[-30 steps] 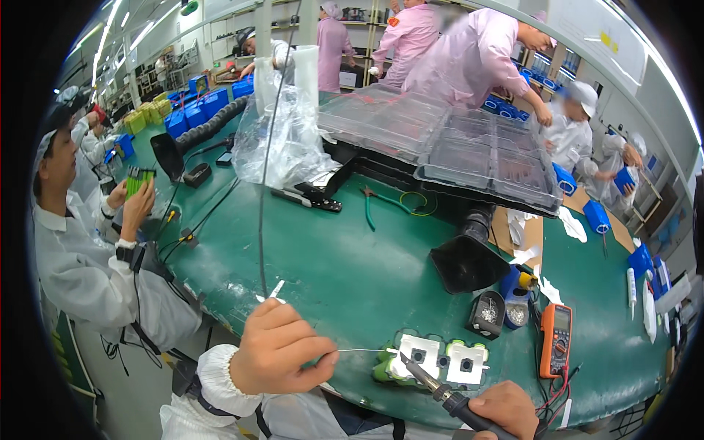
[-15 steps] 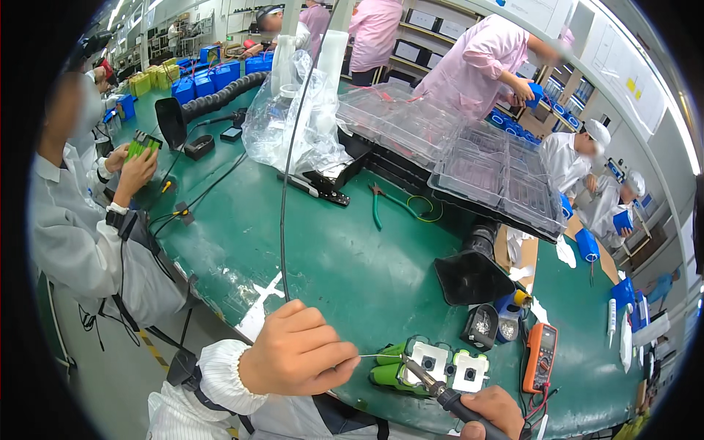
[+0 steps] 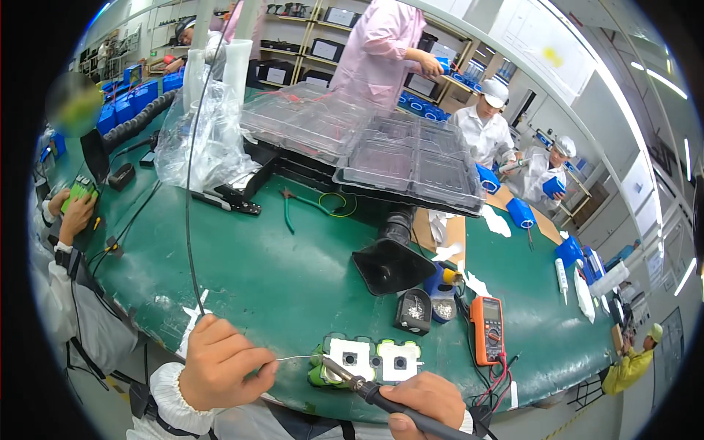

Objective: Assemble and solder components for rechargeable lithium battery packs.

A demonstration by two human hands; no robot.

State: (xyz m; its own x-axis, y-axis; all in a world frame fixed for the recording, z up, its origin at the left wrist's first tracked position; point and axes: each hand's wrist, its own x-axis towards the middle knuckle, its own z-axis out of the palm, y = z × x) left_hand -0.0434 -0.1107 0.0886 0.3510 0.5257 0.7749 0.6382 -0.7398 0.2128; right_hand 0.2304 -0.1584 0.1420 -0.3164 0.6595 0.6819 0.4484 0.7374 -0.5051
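In my left hand (image 3: 227, 367) a thin solder wire (image 3: 297, 357) is pinched between thumb and fingers, its free end reaching the left part of a green battery pack (image 3: 317, 375). My right hand (image 3: 429, 403) grips a soldering iron (image 3: 372, 391), whose tip meets the pack close to the wire's end. White square pieces (image 3: 400, 362) with dark centres cover the pack's upper side. It lies near the front edge of the green table (image 3: 257, 257). Whether the tip and wire actually touch is too small to tell.
Right of the pack stand a small black tray (image 3: 413, 311), a blue soldering-iron stand (image 3: 442, 293) and an orange multimeter (image 3: 487, 330). Beyond are a black fume hood (image 3: 392, 264), clear plastic trays (image 3: 381, 158) and green-handled pliers (image 3: 288, 213). A co-worker's hands (image 3: 73, 214) hold green cells at left.
My view has swung to the right, so the table contents appear farther left. Both hands keep their holds, with the iron tip and solder wire still at the pack's left part.
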